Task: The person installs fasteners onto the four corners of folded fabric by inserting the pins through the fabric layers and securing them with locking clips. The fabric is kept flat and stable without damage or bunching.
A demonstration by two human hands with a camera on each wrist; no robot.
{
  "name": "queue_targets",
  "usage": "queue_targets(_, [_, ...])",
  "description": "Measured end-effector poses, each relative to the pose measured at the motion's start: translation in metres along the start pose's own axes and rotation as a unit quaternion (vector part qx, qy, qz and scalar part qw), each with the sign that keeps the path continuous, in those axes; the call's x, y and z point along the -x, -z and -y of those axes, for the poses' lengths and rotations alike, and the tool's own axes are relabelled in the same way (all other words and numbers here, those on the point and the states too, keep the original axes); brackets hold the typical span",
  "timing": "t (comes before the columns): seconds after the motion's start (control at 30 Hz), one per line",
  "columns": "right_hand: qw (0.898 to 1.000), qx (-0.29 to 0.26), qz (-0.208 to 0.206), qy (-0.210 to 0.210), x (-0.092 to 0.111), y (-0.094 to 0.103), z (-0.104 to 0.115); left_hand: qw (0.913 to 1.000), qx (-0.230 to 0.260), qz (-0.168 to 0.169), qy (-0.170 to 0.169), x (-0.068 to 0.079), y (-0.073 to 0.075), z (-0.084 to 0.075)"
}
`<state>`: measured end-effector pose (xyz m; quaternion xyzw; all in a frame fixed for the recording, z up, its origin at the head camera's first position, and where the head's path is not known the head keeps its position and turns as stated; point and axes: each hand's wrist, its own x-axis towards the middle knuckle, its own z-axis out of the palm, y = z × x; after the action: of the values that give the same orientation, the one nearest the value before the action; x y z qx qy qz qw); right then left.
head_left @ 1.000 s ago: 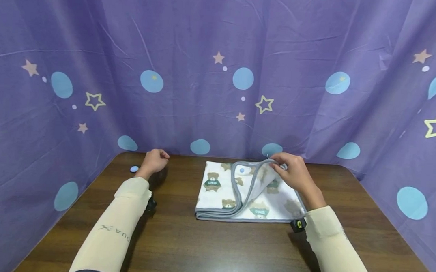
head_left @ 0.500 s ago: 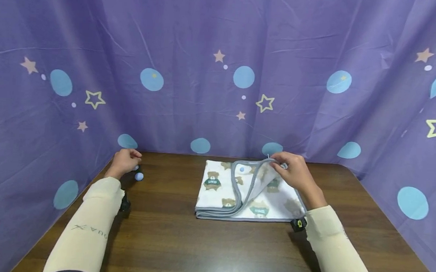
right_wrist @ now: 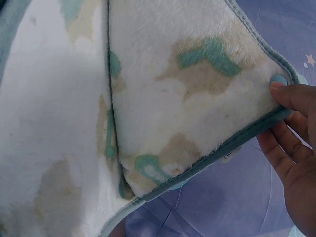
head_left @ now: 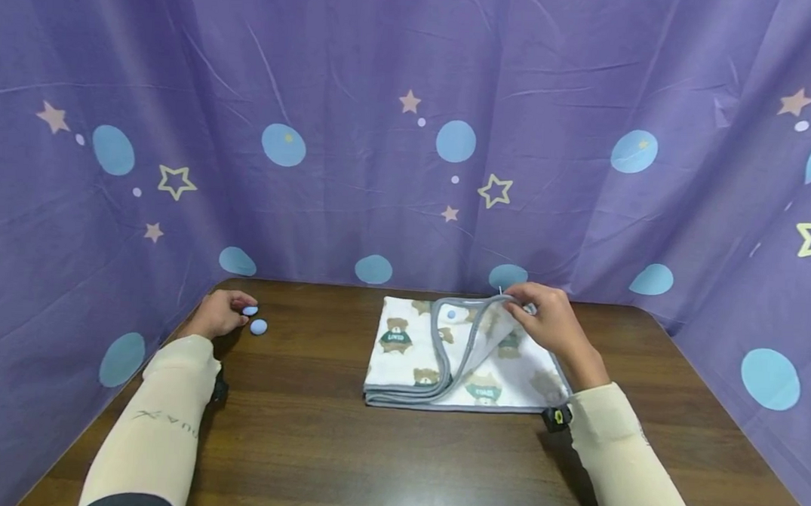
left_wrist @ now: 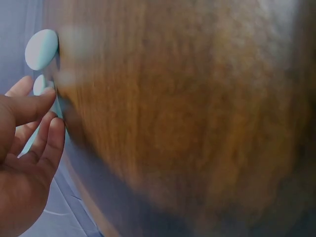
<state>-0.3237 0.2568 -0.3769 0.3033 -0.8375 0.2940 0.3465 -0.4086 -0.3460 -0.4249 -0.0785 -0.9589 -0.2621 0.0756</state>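
Fingers and thumb of your right hand (head_left: 545, 319) pinched a lifted corner of the folded white fleece blanket with brown bears and grey edging (head_left: 465, 354), right of the head frame's centre. Your left hand's fingers, at middle left, surrounded a small pale-blue round disc (head_left: 250, 310); I couldn't tell whether they gripped it. Your left thumb partly hid it in the wrist view, and a second blue disc (head_left: 259, 327) lay just beside. Under everything spread a brown wood-grain table (head_left: 342, 461); behind hung a purple star-and-dot curtain (head_left: 358, 85).
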Motion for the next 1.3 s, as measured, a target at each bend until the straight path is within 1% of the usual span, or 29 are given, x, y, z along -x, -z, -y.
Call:
queue_targets(0.07, [1.0,0.001,0.0,-0.001,0.0,0.0,0.0,0.9999,-0.011,-0.001,-0.007,-0.001,0.001,-0.002])
queue_targets(0.2, [1.0,0.004,0.0,-0.004,0.0,0.001,-0.001,0.9994,-0.033,0.004,-0.005,-0.002,0.002,-0.007])
queue_targets(0.33, [1.0,0.006,-0.001,-0.002,0.001,0.001,-0.002,0.9986,-0.049,0.019,0.007,-0.002,0.004,-0.012])
queue_targets(0.43, [1.0,0.006,-0.004,0.002,0.001,0.001,-0.002,0.9975,-0.06,0.028,0.023,-0.003,0.004,-0.016])
queue_targets(0.53, [1.0,0.004,-0.004,0.004,0.001,0.001,-0.002,0.9971,-0.065,0.023,0.031,-0.006,0.003,-0.021])
queue_targets(0.57, [1.0,0.004,-0.004,0.004,0.001,0.001,-0.002,0.9975,-0.06,0.019,0.032,-0.008,0.002,-0.024])
queue_targets(0.63, [1.0,0.003,-0.004,0.005,0.001,0.002,-0.002,0.9987,-0.045,0.006,0.024,-0.013,0.0,-0.031])
queue_targets(0.73, [1.0,0.006,-0.004,0.005,0.001,0.002,-0.003,0.9997,-0.013,-0.019,-0.003,-0.022,-0.004,-0.047])
queue_targets(0.87, [1.0,0.009,-0.003,0.006,0.001,0.003,-0.002,0.9987,0.026,-0.03,-0.031,-0.035,-0.009,-0.078])
queue_targets(0.93, [1.0,0.007,-0.002,0.005,0.001,0.003,-0.002,0.998,0.039,-0.03,-0.041,-0.04,-0.011,-0.094])
queue_targets(1.07, [1.0,0.004,0.005,0.001,0.0,0.003,-0.001,0.9948,0.087,-0.027,-0.045,-0.046,-0.018,-0.123])
queue_targets(1.13, [1.0,0.002,0.008,0.001,0.0,0.003,0.0,0.9915,0.123,-0.016,-0.04,-0.048,-0.023,-0.135])
queue_targets(1.3, [1.0,0.002,0.013,0.003,0.0,0.003,0.0,0.9774,0.207,0.027,-0.029,-0.05,-0.039,-0.162])
